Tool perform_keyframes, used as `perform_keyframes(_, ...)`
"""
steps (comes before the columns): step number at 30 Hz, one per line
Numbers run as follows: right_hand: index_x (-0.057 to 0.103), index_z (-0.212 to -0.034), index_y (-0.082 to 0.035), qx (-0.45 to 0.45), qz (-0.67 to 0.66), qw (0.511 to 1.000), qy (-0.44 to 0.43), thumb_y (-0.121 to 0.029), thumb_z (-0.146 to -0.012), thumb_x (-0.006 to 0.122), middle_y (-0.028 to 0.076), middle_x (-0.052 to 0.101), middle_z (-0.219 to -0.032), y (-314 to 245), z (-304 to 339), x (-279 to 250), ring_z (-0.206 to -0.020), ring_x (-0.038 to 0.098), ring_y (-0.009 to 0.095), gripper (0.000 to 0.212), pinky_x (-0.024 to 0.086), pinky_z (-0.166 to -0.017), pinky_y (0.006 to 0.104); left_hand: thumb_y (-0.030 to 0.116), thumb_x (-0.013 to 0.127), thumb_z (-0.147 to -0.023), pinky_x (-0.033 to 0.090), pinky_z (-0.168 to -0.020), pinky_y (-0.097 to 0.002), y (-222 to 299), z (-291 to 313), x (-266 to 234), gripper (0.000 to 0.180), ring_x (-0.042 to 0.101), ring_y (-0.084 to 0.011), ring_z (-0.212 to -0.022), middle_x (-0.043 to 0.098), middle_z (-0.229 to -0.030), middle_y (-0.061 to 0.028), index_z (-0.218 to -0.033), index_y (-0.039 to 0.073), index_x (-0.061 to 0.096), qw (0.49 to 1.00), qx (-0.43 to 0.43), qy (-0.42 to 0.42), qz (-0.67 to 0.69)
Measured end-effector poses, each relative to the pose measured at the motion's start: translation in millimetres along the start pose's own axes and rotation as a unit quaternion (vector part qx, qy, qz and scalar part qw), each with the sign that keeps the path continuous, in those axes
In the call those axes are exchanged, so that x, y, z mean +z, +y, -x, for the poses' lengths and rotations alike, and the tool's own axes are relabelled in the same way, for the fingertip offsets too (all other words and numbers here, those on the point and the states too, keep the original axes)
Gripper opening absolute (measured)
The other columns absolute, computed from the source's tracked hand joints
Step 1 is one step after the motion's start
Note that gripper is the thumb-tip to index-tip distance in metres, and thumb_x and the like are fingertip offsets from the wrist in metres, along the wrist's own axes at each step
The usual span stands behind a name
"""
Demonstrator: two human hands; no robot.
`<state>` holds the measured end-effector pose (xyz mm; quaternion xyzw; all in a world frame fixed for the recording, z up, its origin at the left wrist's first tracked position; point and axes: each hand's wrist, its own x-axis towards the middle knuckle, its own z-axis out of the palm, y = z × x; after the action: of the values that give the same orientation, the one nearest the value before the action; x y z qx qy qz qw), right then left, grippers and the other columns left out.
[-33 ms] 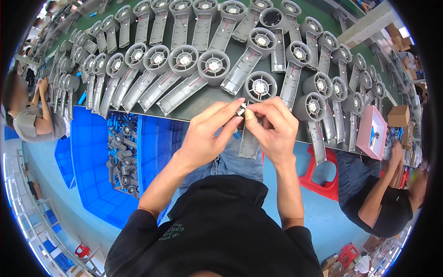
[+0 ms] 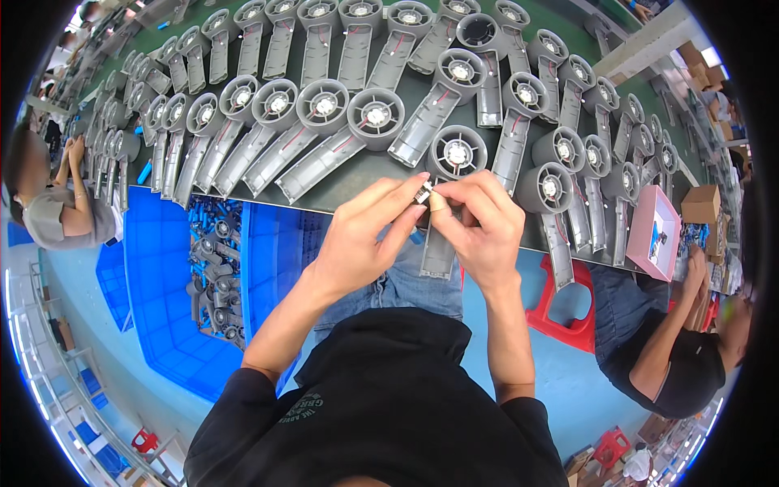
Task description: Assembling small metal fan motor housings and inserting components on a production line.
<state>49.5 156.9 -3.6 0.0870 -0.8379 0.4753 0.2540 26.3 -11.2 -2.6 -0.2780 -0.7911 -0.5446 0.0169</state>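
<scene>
Both my hands meet over the near edge of the bench. Thumb and fingers of my left hand (image 2: 365, 235) pinch a small black-and-white part (image 2: 423, 193), too small to name. My right hand (image 2: 480, 223) is closed at the same part, its thumb and index finger pressed together from the right. Under my hands lies a grey fan housing (image 2: 458, 152) with a round spoked head. Its trough-like handle (image 2: 438, 256) juts over the bench edge toward me, partly hidden by my right hand.
Several similar grey fan housings (image 2: 376, 118) stand in rows on the green bench (image 2: 324, 188). Blue crates (image 2: 174, 341) with loose housings are at my left. A pink box (image 2: 654, 235) sits at the right, beside a seated co-worker (image 2: 673, 357) and a red stool (image 2: 568, 331). Another person (image 2: 69, 215) works far left.
</scene>
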Motion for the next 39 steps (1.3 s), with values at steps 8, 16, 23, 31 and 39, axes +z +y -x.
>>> perform_keyframes(8, 0.068, -0.082, -0.001, -0.024, 0.025, 0.999, -0.026, 0.003, -0.07, 0.075, 0.002, 0.06, -0.078, 4, -7, -5, -0.049, 0.048, 0.004, 0.014, 0.036, -0.042, 0.0212, 0.003, 0.067, -0.082, 0.046, -0.064, -0.0383, -7, -6, -11, 0.035, 0.057, -0.0302, -0.072, 0.059, -0.083, -0.0131, -0.116, -0.003, 0.061, 0.985, 0.112, -0.033, -0.125)
perform_keyframes(16, 0.066, -0.082, -0.001, -0.119, 0.07, 0.989, -0.06, 0.003, -0.068, 0.075, 0.003, 0.06, -0.077, 11, -12, -6, -0.054, 0.057, 0.011, 0.017, 0.046, -0.046, 0.0246, 0.001, 0.066, -0.082, 0.046, -0.064, -0.0393, -7, -11, -16, 0.032, 0.057, -0.0315, -0.07, 0.059, -0.08, -0.0139, -0.113, -0.005, 0.061, 0.988, 0.103, -0.059, -0.096)
perform_keyframes(23, 0.066, -0.083, -0.003, -0.165, 0.108, 0.978, -0.074, 0.0, -0.068, 0.076, 0.005, 0.061, -0.077, 14, -12, -9, -0.058, 0.059, 0.015, 0.019, 0.048, -0.049, 0.0275, -0.005, 0.065, -0.081, 0.045, -0.059, -0.0309, -16, -12, -15, 0.032, 0.055, -0.0229, -0.064, 0.058, -0.076, -0.012, -0.113, -0.007, 0.063, 0.993, 0.092, -0.076, -0.007)
perform_keyframes(31, 0.067, -0.088, -0.001, 0.276, 0.101, 0.956, -0.016, -0.006, -0.081, 0.074, -0.004, 0.047, -0.059, -30, 19, -19, -0.05, 0.041, 0.004, 0.011, 0.033, -0.046, 0.0241, -0.005, 0.065, -0.081, 0.046, -0.06, -0.0288, -12, -10, -14, 0.035, 0.057, -0.0189, -0.065, 0.061, -0.076, -0.0108, -0.116, -0.002, 0.064, 0.999, 0.033, -0.014, 0.013)
perform_keyframes(39, 0.063, -0.09, 0.0, 0.367, -0.095, 0.925, 0.027, -0.006, -0.088, 0.068, -0.009, 0.045, -0.064, -77, 8, -44, -0.055, 0.036, 0.001, 0.008, 0.026, -0.049, 0.0196, 0.006, 0.05, -0.097, 0.048, -0.076, -0.0277, 23, -41, -10, 0.028, 0.06, -0.0151, -0.084, 0.058, -0.1, -0.0111, -0.124, 0.0, 0.054, 0.979, -0.015, 0.065, 0.191)
